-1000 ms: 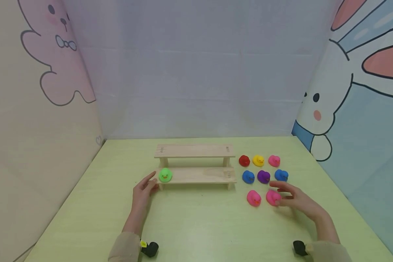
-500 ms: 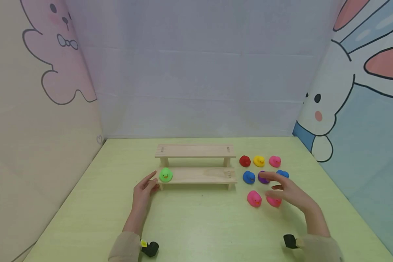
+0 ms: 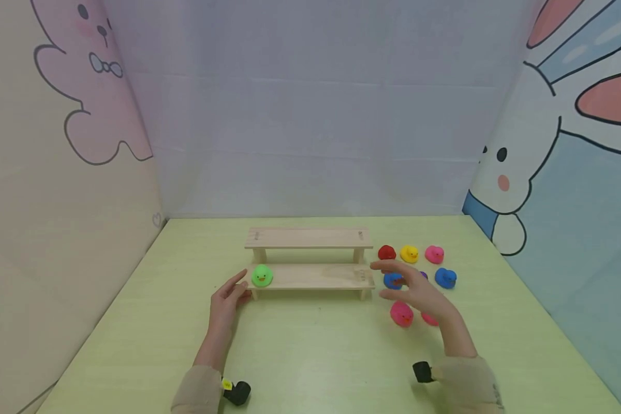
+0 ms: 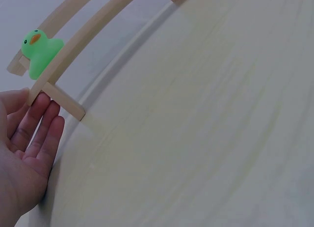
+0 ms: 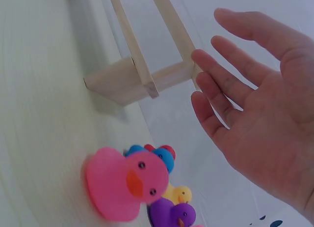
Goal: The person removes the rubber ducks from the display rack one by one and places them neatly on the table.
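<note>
A two-step wooden shelf (image 3: 310,277) stands mid-table, with a green rubber duck (image 3: 261,276) at the left end of its lower step. My left hand (image 3: 226,305) pinches that end of the lower board; the left wrist view shows the thumb at the board's end and the fingers (image 4: 37,124) beneath it. At the shelf's right end, my right hand (image 3: 419,296) hovers with fingers spread, holding nothing. It partly covers a blue duck (image 3: 391,281), a purple duck and a pink duck (image 3: 430,319). Another pink duck (image 3: 401,314) lies just in front.
Behind the right hand sit a red duck (image 3: 386,253), a yellow duck (image 3: 409,254) and a pink duck (image 3: 434,255). A second blue duck (image 3: 446,278) is to its right. Walls with cartoon animals border the table (image 3: 310,356) at left and right.
My right hand has moved left from the near-right pink duck, across the duck rows, to the shelf's right end. The left hand, shelf and ducks stay in place.
</note>
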`<state>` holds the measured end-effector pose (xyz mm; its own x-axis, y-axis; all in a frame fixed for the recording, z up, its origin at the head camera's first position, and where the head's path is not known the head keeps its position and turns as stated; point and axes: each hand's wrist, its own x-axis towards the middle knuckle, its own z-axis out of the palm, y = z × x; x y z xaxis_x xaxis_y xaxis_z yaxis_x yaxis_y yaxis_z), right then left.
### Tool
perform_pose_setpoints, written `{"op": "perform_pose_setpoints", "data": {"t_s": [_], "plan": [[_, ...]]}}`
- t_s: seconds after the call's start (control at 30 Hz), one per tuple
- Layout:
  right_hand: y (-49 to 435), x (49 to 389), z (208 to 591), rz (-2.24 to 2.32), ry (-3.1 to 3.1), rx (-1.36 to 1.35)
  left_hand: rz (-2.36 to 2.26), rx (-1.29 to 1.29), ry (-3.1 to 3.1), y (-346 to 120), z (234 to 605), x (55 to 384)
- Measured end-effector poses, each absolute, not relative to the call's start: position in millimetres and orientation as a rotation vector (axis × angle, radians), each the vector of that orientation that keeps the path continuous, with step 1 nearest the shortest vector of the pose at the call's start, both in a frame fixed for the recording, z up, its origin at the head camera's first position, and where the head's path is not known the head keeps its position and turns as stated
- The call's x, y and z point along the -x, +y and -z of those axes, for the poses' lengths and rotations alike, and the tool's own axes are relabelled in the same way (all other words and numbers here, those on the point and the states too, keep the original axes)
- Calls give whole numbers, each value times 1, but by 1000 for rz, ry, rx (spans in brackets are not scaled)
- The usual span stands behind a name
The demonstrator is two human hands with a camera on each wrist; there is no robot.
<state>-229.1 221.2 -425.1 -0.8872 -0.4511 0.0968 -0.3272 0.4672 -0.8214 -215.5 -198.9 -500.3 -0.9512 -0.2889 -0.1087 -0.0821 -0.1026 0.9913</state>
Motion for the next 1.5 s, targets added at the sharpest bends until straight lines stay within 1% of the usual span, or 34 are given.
{"op": "perform_pose_setpoints", "data": {"t_s": [0.23, 0.6, 0.87, 1.33, 1.5], "plan": [[180, 241, 426, 1536, 2475, 795, 2193, -405, -1997, -198, 498, 213], [112, 261, 431, 1747, 2332, 887, 2176, -379, -2023, -198, 496, 215], [62, 270, 441, 1730, 2322, 962, 2174, -376, -2025, -196, 494, 214], [7, 285, 456, 1772, 2181, 1013, 2169, -387, -2010, -197, 499, 215], [-8, 286, 457, 1690, 2213, 1017, 2169, -379, -2002, -198, 498, 212]]}}
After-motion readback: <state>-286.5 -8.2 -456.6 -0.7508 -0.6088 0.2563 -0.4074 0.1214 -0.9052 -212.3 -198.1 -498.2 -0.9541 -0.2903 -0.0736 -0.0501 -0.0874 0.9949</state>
